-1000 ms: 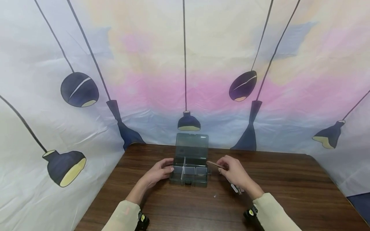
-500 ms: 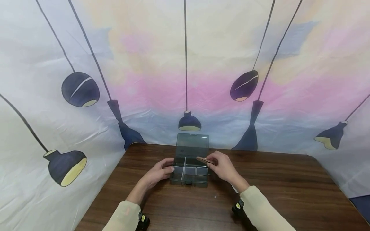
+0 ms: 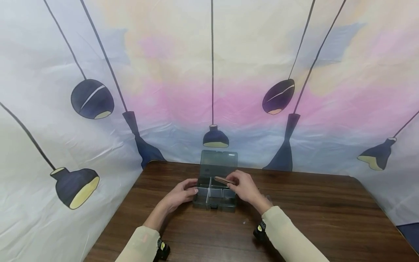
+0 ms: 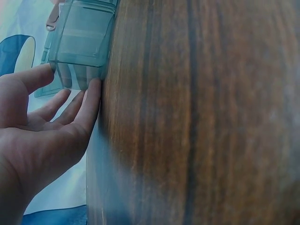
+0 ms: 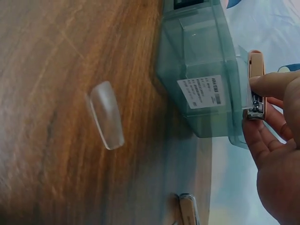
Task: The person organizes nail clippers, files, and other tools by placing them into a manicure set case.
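Note:
A translucent green compartment box (image 3: pixel 214 205) stands on the table, its lid (image 3: pixel 218 163) raised at the back and pale dividers inside. My left hand (image 3: pixel 178 196) rests against the box's left end. In the left wrist view its fingers (image 4: pixel 86 105) reach out to the wall and the thumb touches near the rim. Between thumb and fingers, my right hand (image 3: pixel 243 187) pinches a rose-gold nail clipper (image 5: pixel 256 84). The clipper (image 3: pixel 224 180) is over the back part of the open box, coming in from the right. A white label (image 5: pixel 201 92) shows on the box's right end.
A clear, nail-shaped plastic piece (image 5: pixel 108 115) lies on the wooden table (image 3: pixel 311 211) in front of the box. To the right of the box is a second clipper-like thing (image 5: pixel 188 208), partly cut off. A cloth printed with lamps (image 3: pixel 157 94) hangs behind the table.
My right hand has moved left with the nail clipper, from beside the box to over its back compartments. My left hand has stayed at the box's left end.

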Motion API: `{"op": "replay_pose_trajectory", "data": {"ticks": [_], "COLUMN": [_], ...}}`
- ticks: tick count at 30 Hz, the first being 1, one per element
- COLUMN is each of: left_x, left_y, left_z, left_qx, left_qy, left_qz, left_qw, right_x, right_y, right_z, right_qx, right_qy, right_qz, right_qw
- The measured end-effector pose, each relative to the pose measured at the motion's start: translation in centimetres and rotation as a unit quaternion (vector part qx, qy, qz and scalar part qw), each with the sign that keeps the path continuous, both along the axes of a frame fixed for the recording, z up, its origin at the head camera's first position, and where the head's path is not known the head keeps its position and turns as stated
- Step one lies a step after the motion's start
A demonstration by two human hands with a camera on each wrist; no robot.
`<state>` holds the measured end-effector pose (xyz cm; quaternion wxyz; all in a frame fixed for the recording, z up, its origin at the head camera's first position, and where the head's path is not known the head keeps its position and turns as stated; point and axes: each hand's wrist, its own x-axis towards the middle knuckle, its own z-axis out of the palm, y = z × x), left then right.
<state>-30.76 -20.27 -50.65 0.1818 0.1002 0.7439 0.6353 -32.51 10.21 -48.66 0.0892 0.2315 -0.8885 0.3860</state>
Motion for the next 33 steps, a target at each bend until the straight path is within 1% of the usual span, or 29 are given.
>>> {"op": "replay_pose_trajectory", "data": {"ticks": [5,11,15,18,22,28,33], "left_x": [-0.01,0.05,0.01,0.08,0.03,-0.02,-0.19], "left_y": [0.07,0.08,0.08,-0.08,-0.02,-0.05,-0.08], "left_z": [-0.04,-0.02,0.14,0.25,0.28,0.26,0.29], "left_qx": [0.001,-0.003,0.000,0.000,0.002,0.000,0.002], "left_qy": [-0.002,-0.004,-0.001,-0.003,-0.008,-0.006,-0.011], "left_qz": [0.001,-0.005,-0.006,-0.008,-0.006,-0.005,-0.008], "left_qw": [1.0000,1.0000,1.0000,1.0000,0.9999,1.0000,0.9999], "right_x": [0.06,0.15,0.08,-0.01,-0.23,-0.55,-0.75], "right_y": [-0.36,-0.43,-0.38,-0.61,-0.71,-1.01,-1.02], "right_z": [-0.25,-0.34,-0.30,-0.16,0.03,0.22,0.32], "right_qx": [0.000,0.013,0.011,0.011,0.028,0.044,0.057], "right_qy": [0.000,-0.016,-0.023,-0.037,-0.051,-0.045,-0.031], "right_qz": [0.006,0.018,0.016,0.014,0.011,0.019,0.028], "right_qw": [1.000,1.000,1.000,0.999,0.998,0.998,0.998]}}
